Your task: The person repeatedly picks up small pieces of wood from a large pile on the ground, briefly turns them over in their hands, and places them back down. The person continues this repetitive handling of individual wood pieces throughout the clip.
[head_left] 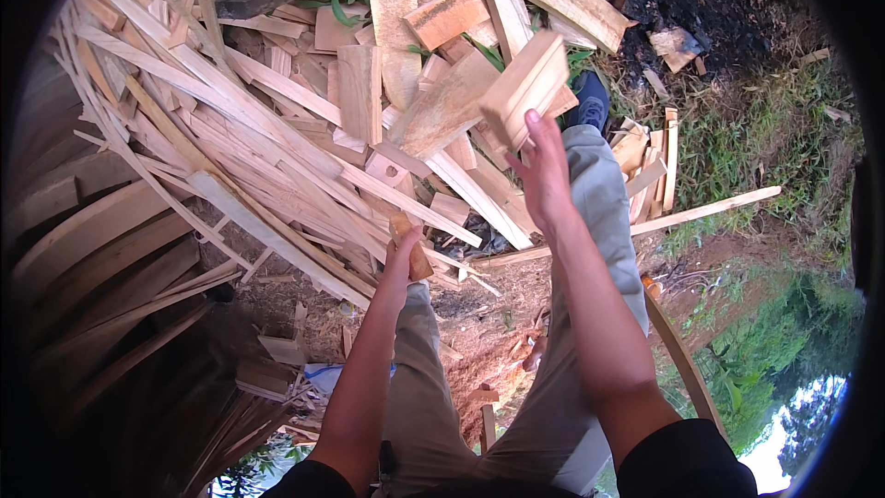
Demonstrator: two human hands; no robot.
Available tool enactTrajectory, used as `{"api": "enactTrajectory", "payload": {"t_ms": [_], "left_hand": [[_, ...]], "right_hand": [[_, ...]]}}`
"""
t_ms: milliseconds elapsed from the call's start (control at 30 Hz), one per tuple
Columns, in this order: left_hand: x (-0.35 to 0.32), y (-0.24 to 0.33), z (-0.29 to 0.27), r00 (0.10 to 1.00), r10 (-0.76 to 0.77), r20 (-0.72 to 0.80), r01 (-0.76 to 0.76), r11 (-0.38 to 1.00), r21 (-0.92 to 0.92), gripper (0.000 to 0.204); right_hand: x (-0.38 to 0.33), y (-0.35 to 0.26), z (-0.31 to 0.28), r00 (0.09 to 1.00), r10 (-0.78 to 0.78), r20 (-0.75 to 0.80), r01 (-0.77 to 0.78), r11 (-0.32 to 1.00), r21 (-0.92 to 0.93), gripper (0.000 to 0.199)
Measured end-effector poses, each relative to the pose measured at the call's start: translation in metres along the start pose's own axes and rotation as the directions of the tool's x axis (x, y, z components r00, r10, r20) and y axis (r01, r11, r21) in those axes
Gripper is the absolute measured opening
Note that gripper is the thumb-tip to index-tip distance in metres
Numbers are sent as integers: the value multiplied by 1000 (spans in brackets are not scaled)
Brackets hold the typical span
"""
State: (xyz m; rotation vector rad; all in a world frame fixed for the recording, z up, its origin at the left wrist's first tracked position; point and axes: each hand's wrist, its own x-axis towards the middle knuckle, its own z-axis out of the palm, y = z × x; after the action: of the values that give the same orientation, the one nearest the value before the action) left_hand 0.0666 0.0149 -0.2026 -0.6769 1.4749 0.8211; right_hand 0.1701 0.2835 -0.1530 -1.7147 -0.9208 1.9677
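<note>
My right hand (546, 171) is raised over the woodpile at the end of my outstretched arm. Its fingers press against the near end of a thick, pale wooden block (527, 88), tilted upward; part of the grip is hidden behind the block. Lower and to the left, my left hand (404, 247) is closed round a small brownish wood offcut (419, 263), which sticks out above and below the fingers. Beneath both hands lie loose wooden offcuts (447, 111) of varied size, some flat, some leaning on one another.
Long thin wood strips (249, 148) sweep across the left in a dense heap. Stacked curved boards (92, 231) stand farther left in shade. My shoe (590, 100) rests beside the offcuts. Charred dark ground (710, 9) lies at far right, with grass (765, 148) nearer. A long stick (710, 210) crosses the dirt.
</note>
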Motion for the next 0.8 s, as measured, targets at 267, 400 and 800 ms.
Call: {"api": "enactTrajectory", "payload": {"t_ms": [267,400,800], "left_hand": [[-8,13,13,989,147,-24,-146,989,38,70],[-3,17,11,984,178,-27,-178,984,-2,66],[-14,4,18,984,161,-77,-164,986,-37,60]], "right_hand": [[-14,9,8,983,133,126,-65,897,-436,61],[-20,5,16,966,141,217,-54,930,-363,43],[-3,18,-3,992,-52,116,99,885,-455,54]]}}
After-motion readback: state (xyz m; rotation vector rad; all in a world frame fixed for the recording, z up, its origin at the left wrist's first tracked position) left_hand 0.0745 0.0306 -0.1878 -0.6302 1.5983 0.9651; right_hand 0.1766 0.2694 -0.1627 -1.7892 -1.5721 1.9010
